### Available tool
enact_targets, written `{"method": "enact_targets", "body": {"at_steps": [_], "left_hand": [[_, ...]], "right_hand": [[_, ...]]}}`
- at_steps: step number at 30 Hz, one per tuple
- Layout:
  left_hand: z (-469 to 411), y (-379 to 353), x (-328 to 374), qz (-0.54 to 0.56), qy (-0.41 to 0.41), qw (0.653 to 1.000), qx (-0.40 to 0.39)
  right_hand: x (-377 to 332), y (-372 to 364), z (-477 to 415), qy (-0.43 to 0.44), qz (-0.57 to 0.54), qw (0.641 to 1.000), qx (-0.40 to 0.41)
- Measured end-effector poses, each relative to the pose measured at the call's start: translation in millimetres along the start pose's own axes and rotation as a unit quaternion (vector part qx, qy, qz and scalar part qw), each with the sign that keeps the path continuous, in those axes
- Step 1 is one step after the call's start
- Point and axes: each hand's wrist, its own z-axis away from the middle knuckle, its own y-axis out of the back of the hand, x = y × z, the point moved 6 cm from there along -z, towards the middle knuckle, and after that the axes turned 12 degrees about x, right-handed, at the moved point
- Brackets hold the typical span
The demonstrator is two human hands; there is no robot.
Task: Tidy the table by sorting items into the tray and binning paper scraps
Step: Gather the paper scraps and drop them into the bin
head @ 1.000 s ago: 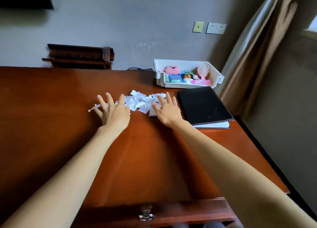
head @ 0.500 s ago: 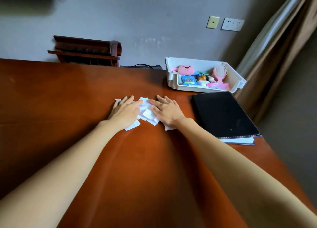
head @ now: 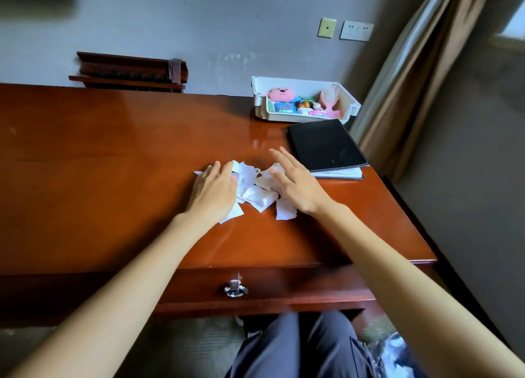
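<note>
A heap of white paper scraps (head: pixel 257 188) lies on the brown wooden table (head: pixel 113 156), between my two hands. My left hand (head: pixel 213 190) rests flat on the heap's left side, fingers together over some scraps. My right hand (head: pixel 292 181) lies against the heap's right side with fingers stretched out and slightly apart. Neither hand grips anything. A white tray (head: pixel 305 116) stands at the far right of the table; it holds a pink plush toy (head: pixel 279 94), a pink hairbrush (head: pixel 329 99), a blue packet and small items.
A black folder (head: pixel 325 144) lies on a notebook just right of my right hand, in front of the tray. The table's drawer front with a metal knob (head: pixel 235 289) faces my lap. A curtain hangs at the right. A wooden rack stands behind the table.
Both hands have swept the scraps toward me into a tighter heap, nearer the front edge. The view has tilted down, so the drawer and my lap now show.
</note>
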Motion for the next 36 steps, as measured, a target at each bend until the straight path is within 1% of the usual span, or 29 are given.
{"method": "enact_targets", "body": {"at_steps": [1, 2, 5, 6, 8, 11, 12, 13, 15, 16, 18, 20, 24, 26, 28, 32, 36], "left_hand": [[3, 1, -2, 0.016, -0.004, 1.000, 0.015], [8, -1, -5, 0.007, -0.005, 1.000, 0.017], [30, -9, -15, -0.046, -0.018, 0.997, -0.054], [34, -9, -19, -0.058, -0.023, 0.996, -0.059], [39, -13, -25, -0.061, -0.030, 0.996, -0.057], [30, -14, -30, -0.055, -0.025, 0.998, 0.008], [23, -20, -32, -0.059, -0.031, 0.998, 0.013], [11, -37, -41, -0.063, -0.035, 0.997, 0.005], [-15, -76, -61, -0.047, -0.009, 0.999, 0.002], [-16, -75, -60, -0.033, 0.002, 0.999, 0.023], [5, -39, -34, 0.025, 0.007, 0.997, 0.077], [17, -18, -22, 0.083, 0.038, 0.991, 0.101], [10, -6, -23, 0.141, 0.070, 0.977, 0.143], [6, 0, -21, 0.165, 0.087, 0.970, 0.159], [4, 8, -15, 0.184, 0.099, 0.964, 0.164], [-11, 19, -5, 0.213, 0.109, 0.956, 0.169], [-26, 31, 9, 0.252, 0.108, 0.940, 0.203]], "right_hand": [[0, 6, 10, -0.010, -0.004, 1.000, -0.004], [2, 7, 20, -0.016, 0.008, 1.000, -0.020], [9, -1, 44, 0.002, 0.112, 0.990, -0.086], [12, -5, 47, 0.012, 0.139, 0.986, -0.093], [14, -7, 45, 0.025, 0.173, 0.982, -0.074], [10, -4, 36, 0.053, 0.240, 0.969, -0.003], [9, -3, 34, 0.063, 0.255, 0.965, 0.016], [8, -2, 32, 0.069, 0.257, 0.963, 0.027], [8, -1, 31, 0.067, 0.246, 0.966, 0.031], [8, 0, 31, 0.062, 0.243, 0.967, 0.031], [7, 2, 31, 0.062, 0.252, 0.965, 0.040], [5, 4, 29, 0.065, 0.266, 0.960, 0.052], [3, 9, 24, 0.058, 0.283, 0.953, 0.092], [5, 15, 21, 0.038, 0.273, 0.953, 0.126], [8, 23, 19, 0.002, 0.236, 0.958, 0.163], [13, 38, 11, -0.086, 0.109, 0.969, 0.204], [16, 53, 3, -0.134, -0.011, 0.964, 0.227]]}}
